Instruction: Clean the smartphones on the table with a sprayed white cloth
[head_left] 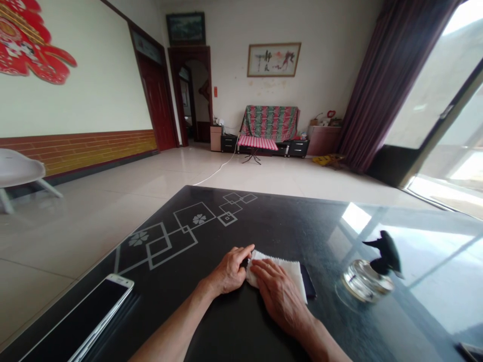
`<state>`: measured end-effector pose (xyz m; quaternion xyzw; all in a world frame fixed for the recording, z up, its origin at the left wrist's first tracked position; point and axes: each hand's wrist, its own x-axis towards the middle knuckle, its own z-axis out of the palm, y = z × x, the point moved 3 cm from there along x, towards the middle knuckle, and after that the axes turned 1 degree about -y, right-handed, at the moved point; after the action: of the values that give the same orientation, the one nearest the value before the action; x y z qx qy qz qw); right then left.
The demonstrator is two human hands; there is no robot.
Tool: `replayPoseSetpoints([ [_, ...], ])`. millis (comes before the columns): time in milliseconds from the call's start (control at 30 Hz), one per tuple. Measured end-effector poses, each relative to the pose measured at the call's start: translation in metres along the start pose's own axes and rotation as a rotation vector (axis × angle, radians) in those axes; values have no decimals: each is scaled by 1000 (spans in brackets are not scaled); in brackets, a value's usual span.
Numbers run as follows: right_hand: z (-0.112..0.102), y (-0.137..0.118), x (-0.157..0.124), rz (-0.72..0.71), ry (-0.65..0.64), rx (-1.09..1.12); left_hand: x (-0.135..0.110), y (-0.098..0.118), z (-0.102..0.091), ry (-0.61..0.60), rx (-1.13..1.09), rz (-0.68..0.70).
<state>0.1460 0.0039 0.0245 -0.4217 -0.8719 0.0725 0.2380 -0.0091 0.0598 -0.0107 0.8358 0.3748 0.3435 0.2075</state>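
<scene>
My right hand (281, 291) is laid over a white cloth (290, 266) with zigzag edges, fingers together and pressing it down. From under the cloth's right side sticks out the end of a dark, flat object (308, 281) that looks like a phone; the rest of it is covered. My left hand (231, 269) is at the cloth's left edge, index finger stretched forward and the other fingers curled in. What those curled fingers grip is hidden. Both hands are low over the black table (226, 332).
A clear spray bottle (368, 281) with a black trigger head stands at right. A white-framed phone (83, 317) lies at the table's left edge. A dark object (470, 351) shows at the lower right corner. Beyond are a white chair (20, 168) and a checked-top small table (257, 143).
</scene>
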Motion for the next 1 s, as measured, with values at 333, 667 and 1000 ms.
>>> replayPoseSetpoints([
  [333,1,-3,-16,-15,-38,-15,0,1,-1,5,-4,14],
  [667,-14,8,-33,66,-54,-133,0,0,0,5,-4,32],
  [1000,-4,31,-52,104,-86,-166,0,4,-2,-8,-2,21],
])
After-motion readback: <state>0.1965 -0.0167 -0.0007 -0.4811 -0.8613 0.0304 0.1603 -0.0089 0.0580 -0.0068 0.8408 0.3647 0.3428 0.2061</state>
